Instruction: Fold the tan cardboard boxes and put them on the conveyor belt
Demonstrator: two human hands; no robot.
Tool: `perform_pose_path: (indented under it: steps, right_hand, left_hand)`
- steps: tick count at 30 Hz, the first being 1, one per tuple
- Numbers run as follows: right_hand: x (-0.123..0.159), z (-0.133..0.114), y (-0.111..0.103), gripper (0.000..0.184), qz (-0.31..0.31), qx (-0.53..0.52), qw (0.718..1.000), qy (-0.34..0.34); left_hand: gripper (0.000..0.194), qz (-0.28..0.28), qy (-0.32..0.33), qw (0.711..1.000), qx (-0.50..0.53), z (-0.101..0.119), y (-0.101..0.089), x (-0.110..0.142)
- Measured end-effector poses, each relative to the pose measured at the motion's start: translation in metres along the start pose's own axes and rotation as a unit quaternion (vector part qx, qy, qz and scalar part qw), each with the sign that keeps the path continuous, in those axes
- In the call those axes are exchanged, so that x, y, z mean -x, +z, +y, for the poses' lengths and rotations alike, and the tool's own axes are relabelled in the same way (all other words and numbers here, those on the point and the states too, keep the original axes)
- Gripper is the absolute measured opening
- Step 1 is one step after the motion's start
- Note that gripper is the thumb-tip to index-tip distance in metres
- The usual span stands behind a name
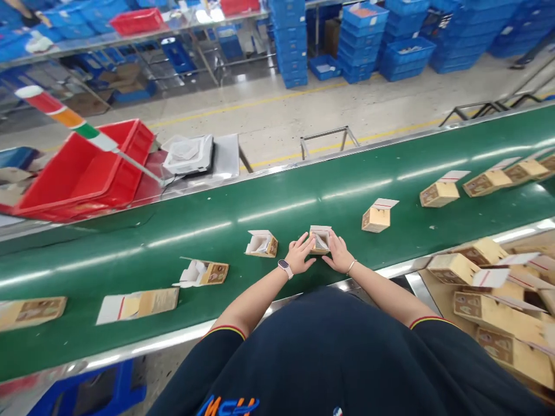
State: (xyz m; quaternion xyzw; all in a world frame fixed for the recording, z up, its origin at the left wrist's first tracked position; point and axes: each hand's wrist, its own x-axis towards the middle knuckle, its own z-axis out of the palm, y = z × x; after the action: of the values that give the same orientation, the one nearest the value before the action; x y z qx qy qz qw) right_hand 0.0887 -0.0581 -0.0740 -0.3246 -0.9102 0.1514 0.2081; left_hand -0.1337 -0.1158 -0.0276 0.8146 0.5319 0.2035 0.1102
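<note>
A small cardboard box [321,249] stands on the green conveyor belt in front of me, its top open and its back flap raised. Something silvery-grey shows inside. My left hand [300,255], with a smartwatch on the wrist, lies against the left side, its fingers stretched over the opening. Against the right edge rests my right hand [340,255], fingers extended and thumb apart. Both hands touch the box without wrapping round it. To the left is another open box [261,245] with a similar filling. A box with only its lid flap up [376,219] sits to the right.
The green belt [286,222] carries several more boxes, including an open one [203,273] to the left. Boxes are heaped in a carton [437,289] at my right. Across the belt stand a red bin [82,173], a signal light pole [69,118] and stacked blue crates [288,46].
</note>
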Motion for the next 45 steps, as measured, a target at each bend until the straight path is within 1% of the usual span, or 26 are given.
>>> perform_pose_path:
  steps: [2, 4, 7, 9, 10, 12, 14, 15, 17, 19, 21, 23, 27, 30, 32, 36, 39, 41, 43, 44, 45]
  right_hand:
    - [0.001, 0.001, -0.005, 0.073, -0.035, 0.033, 0.999, 0.023]
    - [0.0, 0.004, -0.013, 0.066, -0.062, 0.051, 0.996, 0.027]
    - [-0.005, 0.006, -0.021, 0.056, -0.069, 0.051, 0.996, 0.027]
    - [-0.007, 0.006, -0.022, 0.052, -0.048, 0.031, 0.997, 0.047]
    - [-0.008, 0.006, -0.02, 0.05, -0.027, 0.014, 0.997, 0.064]
    - [-0.01, 0.004, -0.016, 0.043, 0.027, -0.032, 0.995, 0.095]
    - [-0.012, 0.003, -0.01, 0.038, 0.08, -0.09, 0.987, 0.108]
    - [-0.013, 0.002, -0.008, 0.038, 0.099, -0.121, 0.981, 0.113]
    - [-0.015, 0.002, -0.007, 0.044, 0.129, -0.178, 0.966, 0.137]
    - [-0.016, 0.002, -0.008, 0.052, 0.152, -0.222, 0.947, 0.176]
    - [-0.016, 0.005, -0.011, 0.058, 0.163, -0.248, 0.935, 0.195]
    - [-0.015, 0.009, -0.017, 0.059, 0.162, -0.264, 0.932, 0.189]
    - [-0.009, 0.019, -0.029, 0.059, 0.149, -0.28, 0.935, 0.156]
    - [-0.002, 0.022, -0.033, 0.057, 0.146, -0.282, 0.938, 0.141]
    - [0.002, 0.021, -0.033, 0.057, 0.167, -0.285, 0.932, 0.148]
    - [0.007, 0.02, -0.03, 0.053, 0.225, -0.286, 0.911, 0.192]
    - [0.006, 0.025, -0.032, 0.049, 0.23, -0.293, 0.902, 0.219]
    - [0.005, 0.03, -0.034, 0.047, 0.237, -0.305, 0.891, 0.24]
    - [0.003, 0.035, -0.036, 0.045, 0.254, -0.322, 0.874, 0.262]
    - [0.002, 0.036, -0.037, 0.044, 0.264, -0.328, 0.865, 0.272]
    - [0.002, 0.037, -0.037, 0.043, 0.273, -0.333, 0.858, 0.28]
  left_hand:
    - [0.061, -0.003, -0.005, 1.0, -0.002, -0.001, -0.003, -0.012]
    - [0.058, -0.011, -0.002, 1.0, 0.003, -0.004, -0.006, -0.022]
    - [0.055, -0.037, 0.005, 0.999, 0.02, -0.004, -0.009, -0.034]
    - [0.052, -0.059, -0.011, 0.998, 0.025, 0.001, -0.009, -0.039]
    - [0.05, -0.068, -0.027, 0.997, 0.023, 0.005, -0.009, -0.041]
    - [0.044, -0.087, -0.06, 0.994, 0.011, 0.015, -0.01, -0.046]
    - [0.036, -0.106, -0.076, 0.991, -0.007, 0.024, -0.01, -0.05]
    - [0.032, -0.114, -0.078, 0.99, -0.016, 0.027, -0.01, -0.052]
    - [0.028, -0.125, -0.071, 0.989, -0.027, 0.03, -0.009, -0.053]
    - [0.034, -0.116, -0.062, 0.991, -0.025, 0.031, -0.007, -0.053]
    - [0.046, -0.086, -0.057, 0.995, -0.015, 0.031, -0.004, -0.053]
    - [0.053, -0.073, -0.051, 0.996, -0.008, 0.032, -0.002, -0.056]
    - [0.054, -0.124, -0.042, 0.991, 0.004, 0.038, -0.002, -0.071]
    - [0.055, -0.131, -0.057, 0.99, 0.009, 0.047, -0.002, -0.082]
    - [0.052, -0.137, -0.066, 0.988, 0.008, 0.052, -0.001, -0.088]
    - [0.042, -0.157, -0.074, 0.985, -0.006, 0.061, 0.001, -0.099]
    - [0.038, -0.165, -0.064, 0.984, -0.007, 0.061, 0.005, -0.107]
    - [0.035, -0.162, -0.057, 0.985, 0.017, 0.058, 0.008, -0.11]
    - [0.022, -0.136, -0.064, 0.986, 0.067, 0.054, 0.013, -0.11]
    - [0.015, -0.11, -0.073, 0.986, 0.1, 0.052, 0.016, -0.108]
    - [0.011, -0.074, -0.088, 0.984, 0.139, 0.051, 0.02, -0.106]
